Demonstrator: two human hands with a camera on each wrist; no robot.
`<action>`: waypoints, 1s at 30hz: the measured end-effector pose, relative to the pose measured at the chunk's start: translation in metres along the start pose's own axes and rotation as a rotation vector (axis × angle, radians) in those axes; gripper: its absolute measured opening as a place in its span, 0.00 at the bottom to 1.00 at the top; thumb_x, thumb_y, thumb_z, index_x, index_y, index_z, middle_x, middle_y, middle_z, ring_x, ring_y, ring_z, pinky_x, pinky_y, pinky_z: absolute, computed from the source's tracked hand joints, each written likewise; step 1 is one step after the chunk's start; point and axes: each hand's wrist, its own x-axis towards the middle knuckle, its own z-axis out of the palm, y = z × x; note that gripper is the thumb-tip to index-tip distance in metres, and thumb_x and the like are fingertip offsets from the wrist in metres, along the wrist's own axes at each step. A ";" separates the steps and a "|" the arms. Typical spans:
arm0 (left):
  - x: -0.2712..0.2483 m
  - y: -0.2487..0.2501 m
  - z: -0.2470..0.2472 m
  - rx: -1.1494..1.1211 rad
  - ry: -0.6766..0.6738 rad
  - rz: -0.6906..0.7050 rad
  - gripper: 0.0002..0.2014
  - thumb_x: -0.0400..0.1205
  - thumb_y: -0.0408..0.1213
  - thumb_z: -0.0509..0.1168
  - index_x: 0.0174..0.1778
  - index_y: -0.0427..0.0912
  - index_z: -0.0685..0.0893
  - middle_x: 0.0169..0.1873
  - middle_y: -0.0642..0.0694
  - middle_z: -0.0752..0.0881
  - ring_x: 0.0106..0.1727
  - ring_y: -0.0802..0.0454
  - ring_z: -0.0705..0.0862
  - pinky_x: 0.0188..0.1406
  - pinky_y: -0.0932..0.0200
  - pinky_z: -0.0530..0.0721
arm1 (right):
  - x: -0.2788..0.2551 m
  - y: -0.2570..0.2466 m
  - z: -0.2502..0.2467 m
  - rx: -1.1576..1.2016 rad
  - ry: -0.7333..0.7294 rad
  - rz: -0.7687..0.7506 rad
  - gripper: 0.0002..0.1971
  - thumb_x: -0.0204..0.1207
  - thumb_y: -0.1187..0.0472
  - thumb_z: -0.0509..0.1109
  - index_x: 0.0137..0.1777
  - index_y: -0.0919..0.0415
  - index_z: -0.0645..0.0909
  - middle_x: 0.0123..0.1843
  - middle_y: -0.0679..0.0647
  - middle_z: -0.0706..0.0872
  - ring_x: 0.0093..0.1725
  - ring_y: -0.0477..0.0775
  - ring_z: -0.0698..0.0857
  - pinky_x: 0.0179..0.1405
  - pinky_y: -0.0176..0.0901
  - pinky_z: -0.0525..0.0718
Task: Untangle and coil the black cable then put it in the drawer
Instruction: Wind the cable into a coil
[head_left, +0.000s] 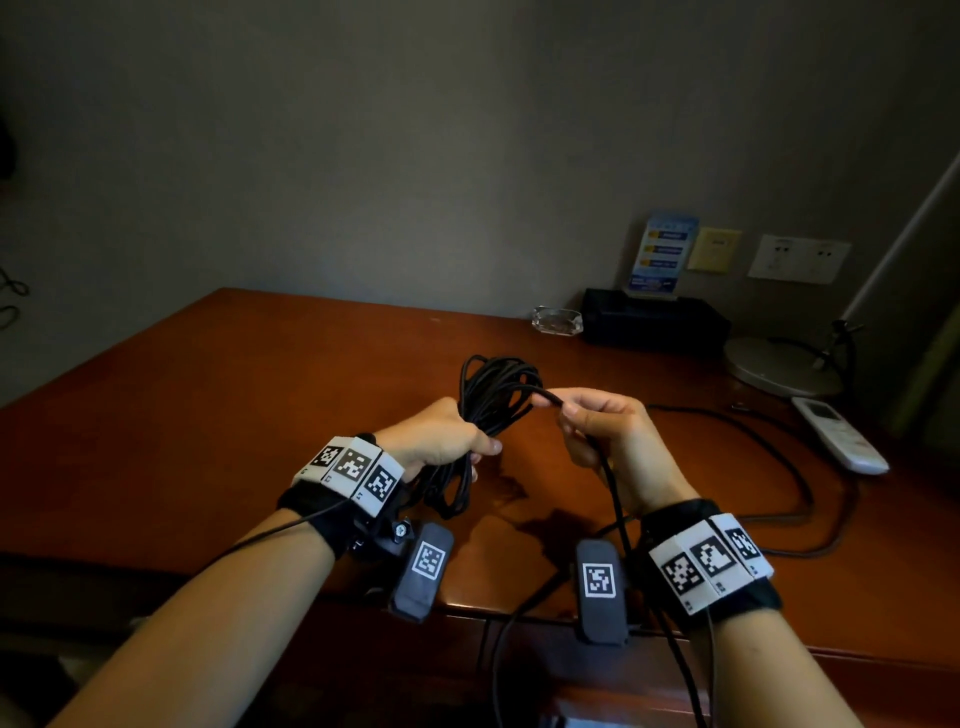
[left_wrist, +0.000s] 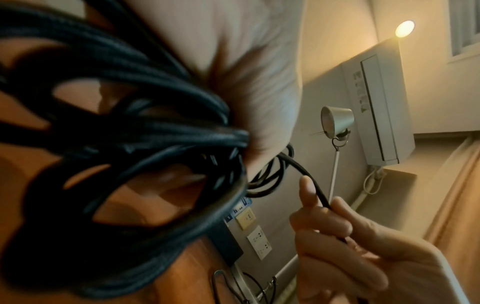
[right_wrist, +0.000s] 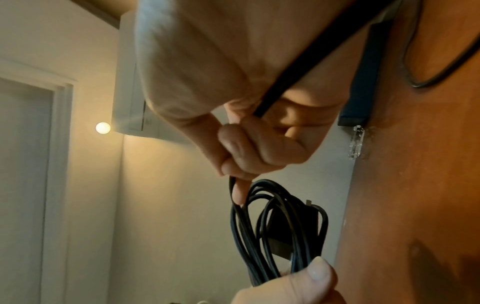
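My left hand (head_left: 447, 439) grips a bundle of several loops of the black cable (head_left: 493, 400) above the wooden desk (head_left: 208, 415). The loops stick up past its fingers and hang down below the wrist. In the left wrist view the coil (left_wrist: 145, 144) fills the left side. My right hand (head_left: 587, 421) pinches a free strand (head_left: 550, 399) of the same cable beside the top of the bundle. From it the strand (head_left: 615, 499) runs down past my right wrist and over the desk's front edge. The right wrist view shows the right fingers (right_wrist: 244, 152) curled round the strand above the loops (right_wrist: 275, 224).
A second dark cord (head_left: 795, 467) loops across the desk's right side. A white remote (head_left: 841, 434), a lamp base (head_left: 779, 364), a black box (head_left: 654, 322) and a glass ashtray (head_left: 557, 320) stand along the back right. Wall sockets (head_left: 797, 258) sit above them.
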 end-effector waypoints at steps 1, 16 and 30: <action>0.000 0.001 0.000 -0.007 0.013 -0.015 0.10 0.80 0.30 0.70 0.33 0.38 0.79 0.21 0.47 0.78 0.22 0.54 0.80 0.26 0.61 0.82 | -0.001 0.001 -0.001 0.035 -0.019 -0.011 0.13 0.80 0.72 0.60 0.57 0.75 0.84 0.28 0.52 0.73 0.20 0.45 0.66 0.21 0.32 0.64; -0.002 0.004 -0.004 0.045 -0.121 -0.109 0.07 0.77 0.31 0.72 0.36 0.37 0.81 0.24 0.45 0.79 0.24 0.53 0.80 0.35 0.56 0.81 | 0.001 -0.002 -0.005 0.226 0.017 -0.080 0.11 0.73 0.67 0.64 0.51 0.71 0.85 0.28 0.52 0.68 0.19 0.42 0.63 0.20 0.34 0.56; -0.013 -0.003 0.009 -0.377 -0.610 0.134 0.12 0.77 0.26 0.67 0.30 0.41 0.77 0.22 0.47 0.74 0.20 0.56 0.74 0.21 0.65 0.75 | 0.018 0.013 0.014 0.042 0.473 -0.219 0.08 0.82 0.59 0.70 0.44 0.54 0.73 0.30 0.50 0.72 0.28 0.51 0.71 0.26 0.42 0.69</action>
